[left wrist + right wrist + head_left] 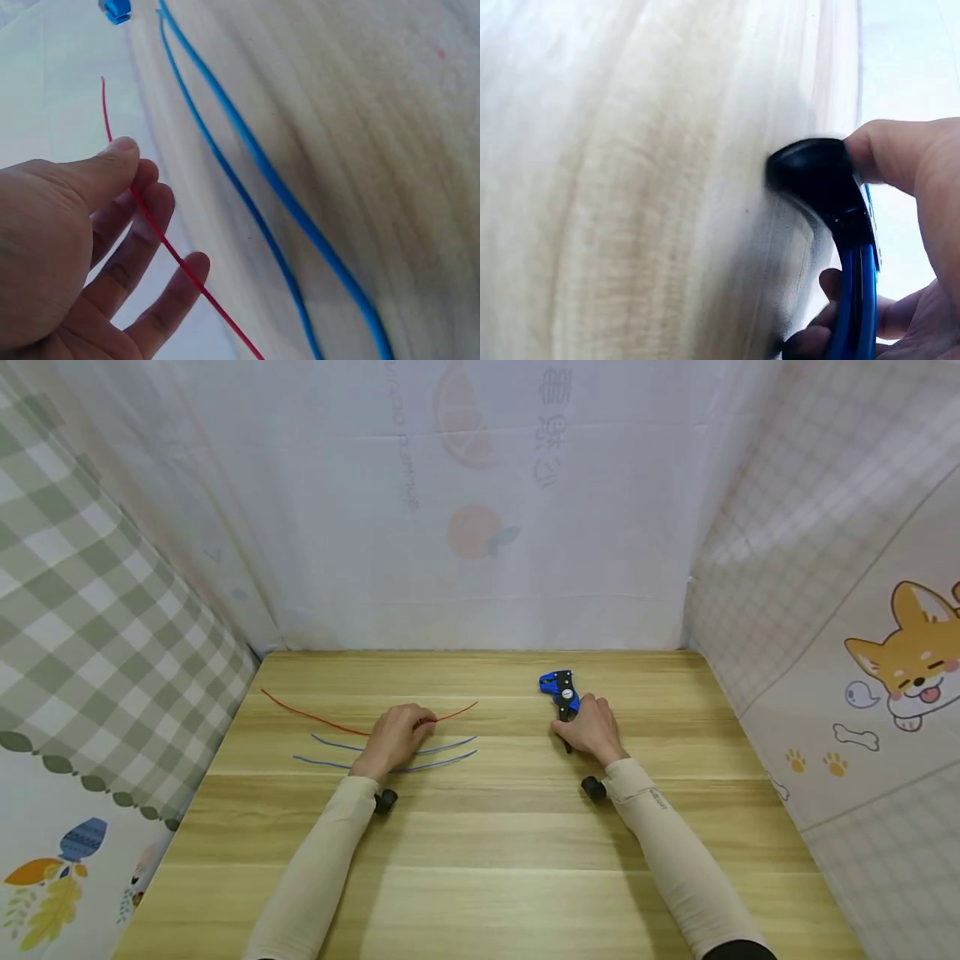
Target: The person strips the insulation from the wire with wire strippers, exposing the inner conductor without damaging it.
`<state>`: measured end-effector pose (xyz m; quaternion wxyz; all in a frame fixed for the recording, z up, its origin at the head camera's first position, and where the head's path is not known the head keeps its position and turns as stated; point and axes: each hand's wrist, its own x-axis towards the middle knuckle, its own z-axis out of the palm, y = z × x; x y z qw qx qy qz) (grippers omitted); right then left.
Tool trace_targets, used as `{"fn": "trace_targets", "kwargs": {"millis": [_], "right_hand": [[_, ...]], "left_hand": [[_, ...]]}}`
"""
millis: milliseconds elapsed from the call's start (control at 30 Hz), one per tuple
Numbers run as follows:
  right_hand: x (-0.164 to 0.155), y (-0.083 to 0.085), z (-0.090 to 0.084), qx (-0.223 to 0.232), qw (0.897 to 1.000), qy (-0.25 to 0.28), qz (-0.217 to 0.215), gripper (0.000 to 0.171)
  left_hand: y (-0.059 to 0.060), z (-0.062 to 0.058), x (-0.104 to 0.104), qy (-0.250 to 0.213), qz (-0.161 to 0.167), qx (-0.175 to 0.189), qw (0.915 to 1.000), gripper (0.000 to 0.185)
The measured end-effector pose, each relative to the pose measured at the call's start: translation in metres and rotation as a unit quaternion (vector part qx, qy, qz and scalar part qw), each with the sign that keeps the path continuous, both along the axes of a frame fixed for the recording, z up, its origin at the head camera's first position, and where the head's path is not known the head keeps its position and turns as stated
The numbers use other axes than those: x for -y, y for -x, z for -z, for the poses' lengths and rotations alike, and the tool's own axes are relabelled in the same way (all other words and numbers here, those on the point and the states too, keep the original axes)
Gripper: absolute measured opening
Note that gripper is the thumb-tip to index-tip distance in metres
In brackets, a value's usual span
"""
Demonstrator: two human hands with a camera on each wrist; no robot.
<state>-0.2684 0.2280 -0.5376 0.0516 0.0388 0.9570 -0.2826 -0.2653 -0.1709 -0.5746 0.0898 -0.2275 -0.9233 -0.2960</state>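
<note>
In the head view a thin red wire (pixel 322 721) lies across the left of the wooden table (pixel 480 860), with two blue wires (pixel 450 747) just nearer me. My left hand (pixel 397 735) rests on the red wire's middle. The left wrist view shows my left hand (pixel 139 176) pinching the red wire (pixel 161 232) between thumb and fingers, the blue wires (pixel 247 202) lying beside it. My right hand (pixel 588 727) grips the handles of a blue and black wire stripper (pixel 561 689) lying on the table. In the right wrist view, my right hand (pixel 870 225) curls round the stripper (pixel 832 187).
Cloth walls close the table in on the left, back and right. The near half of the table top (pixel 480 893) holds only my forearms in beige sleeves. A small black wrist camera (pixel 386 801) sits under each wrist.
</note>
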Motion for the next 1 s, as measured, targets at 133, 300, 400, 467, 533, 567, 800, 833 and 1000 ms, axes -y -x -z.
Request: {"fn": "trace_targets", "kwargs": {"millis": [133, 300, 400, 467, 533, 567, 800, 833, 1000], "right_hand": [[-0.011, 0.006, 0.008, -0.005, 1.0, 0.021, -0.004, 0.057], [-0.019, 0.003, 0.002, -0.015, 0.999, 0.052, 0.002, 0.063], [-0.019, -0.005, -0.005, -0.036, 0.997, 0.068, -0.002, 0.062], [-0.02, -0.009, -0.008, -0.051, 0.996, 0.078, -0.004, 0.058], [-0.02, -0.013, -0.008, -0.067, 0.994, 0.091, -0.007, 0.057], [-0.02, -0.015, -0.008, -0.074, 0.992, 0.1, -0.01, 0.057], [-0.019, -0.032, -0.015, -0.123, 0.978, 0.169, -0.018, 0.051], [-0.018, -0.033, -0.017, -0.126, 0.975, 0.181, -0.02, 0.049], [-0.017, -0.04, -0.032, -0.138, 0.964, 0.226, -0.025, 0.045]], "left_hand": [[-0.012, -0.025, -0.008, -0.011, 0.001, -0.003, 0.9999, 0.014], [-0.03, -0.06, -0.019, -0.025, -0.002, -0.017, 0.9995, 0.014], [-0.033, -0.067, -0.021, -0.046, 0.002, -0.034, 0.9983, 0.013], [-0.036, -0.072, -0.023, -0.063, 0.0, -0.041, 0.9972, 0.013], [-0.038, -0.075, -0.024, -0.08, -0.002, -0.053, 0.9954, 0.013], [-0.039, -0.077, -0.025, -0.089, -0.001, -0.061, 0.9942, 0.013], [-0.039, -0.088, -0.03, -0.159, 0.01, -0.148, 0.9761, 0.01], [-0.039, -0.09, -0.031, -0.168, 0.009, -0.157, 0.9732, 0.01], [-0.038, -0.103, -0.033, -0.208, -0.001, -0.182, 0.961, 0.009]]}}
